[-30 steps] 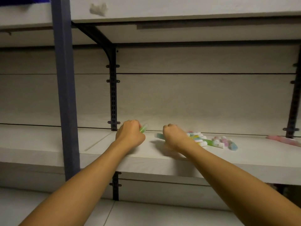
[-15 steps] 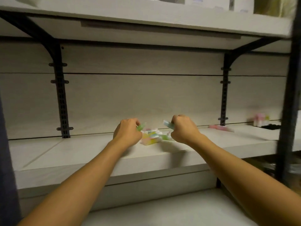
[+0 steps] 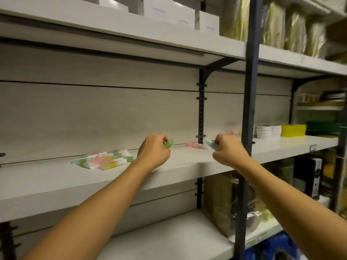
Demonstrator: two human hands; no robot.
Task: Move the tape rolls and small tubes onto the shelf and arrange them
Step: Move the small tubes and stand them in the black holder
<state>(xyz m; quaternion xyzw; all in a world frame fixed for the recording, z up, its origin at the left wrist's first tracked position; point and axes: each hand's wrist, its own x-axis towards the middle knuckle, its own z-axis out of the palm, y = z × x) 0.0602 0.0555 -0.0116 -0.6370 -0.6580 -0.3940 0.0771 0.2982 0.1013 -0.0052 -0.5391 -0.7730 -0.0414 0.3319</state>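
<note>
My left hand (image 3: 154, 151) grips a small green tube (image 3: 169, 143) above the pale shelf (image 3: 47, 184). My right hand (image 3: 228, 150) grips a small light-blue tube (image 3: 211, 144) a little to the right, near the dark upright post. A blurred pile of several small coloured tubes (image 3: 104, 159) lies on the shelf to the left of my left hand. A pink tube (image 3: 195, 145) lies at the back of the shelf between my hands. White tape rolls (image 3: 268, 130) and yellow rolls (image 3: 293, 130) stand on the shelf further right.
A dark blue upright post (image 3: 248, 128) crosses the front of the shelf just right of my right hand. A black bracket rail (image 3: 201, 109) runs down the back wall. White boxes (image 3: 169, 10) and wrapped packs sit on the shelf above; bags fill the lower right.
The view has swung to the right, so the pile of tubes now lies left of both hands. My hands moved right along the shelf, each still holding its tube.
</note>
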